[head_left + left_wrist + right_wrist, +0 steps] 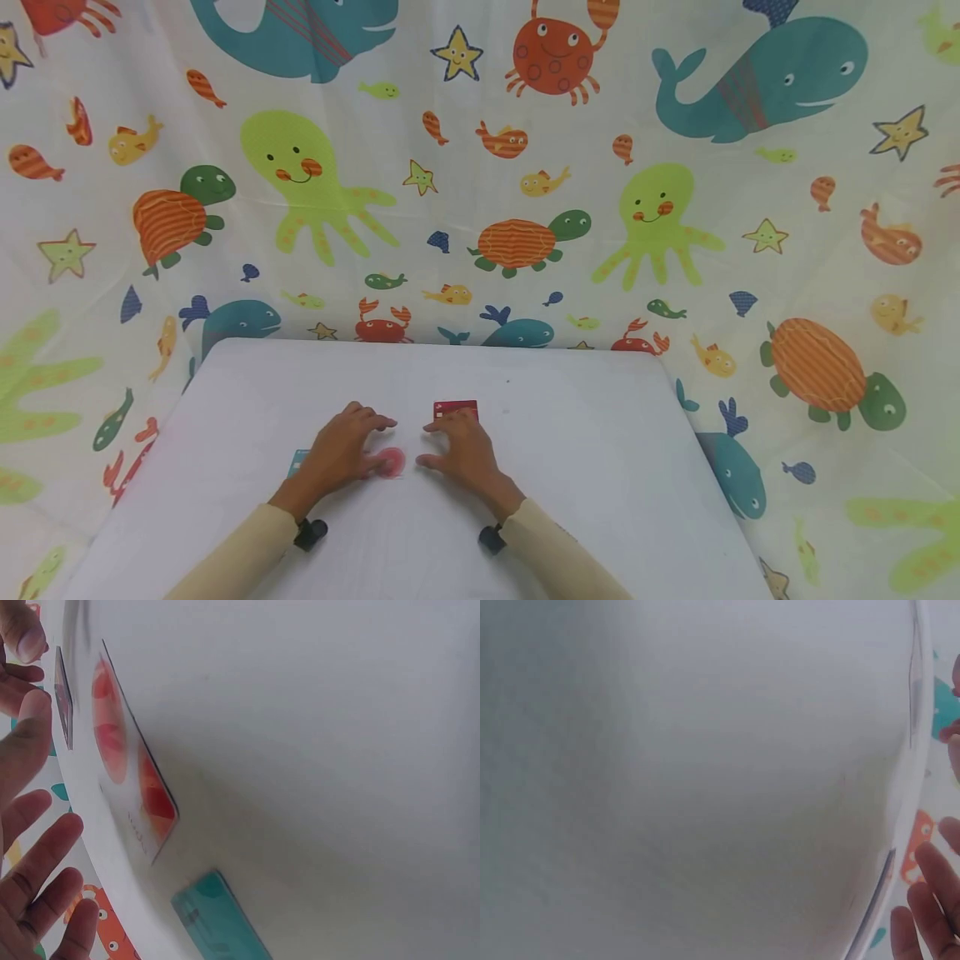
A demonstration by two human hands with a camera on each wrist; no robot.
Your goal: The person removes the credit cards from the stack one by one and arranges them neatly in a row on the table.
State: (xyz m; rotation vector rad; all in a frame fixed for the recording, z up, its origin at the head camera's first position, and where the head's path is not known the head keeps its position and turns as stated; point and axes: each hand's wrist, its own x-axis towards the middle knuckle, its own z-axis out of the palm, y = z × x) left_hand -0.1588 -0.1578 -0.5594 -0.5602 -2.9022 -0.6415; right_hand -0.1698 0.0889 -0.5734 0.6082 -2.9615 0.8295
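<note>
My left hand (341, 450) hovers over the table with its fingers loosely bent and apart, holding nothing. Just by its thumb lies a white card with red-pink round shapes (391, 462), seen larger in the left wrist view as a printed card (154, 799). Partly hidden behind the left wrist is a teal card (297, 460), which also shows as a teal card (221, 919) low in the left wrist view. My right hand (465, 454) faces the left one, fingers spread and empty. Beyond its fingertips lies a dark red card (455, 408), its near part covered by the hand.
A white table (585, 467) carries the cards. Behind and beside it hangs a curtain (450, 217) printed with sea animals. Dark wrist cameras sit on both wrists, below beige sleeves (562, 554).
</note>
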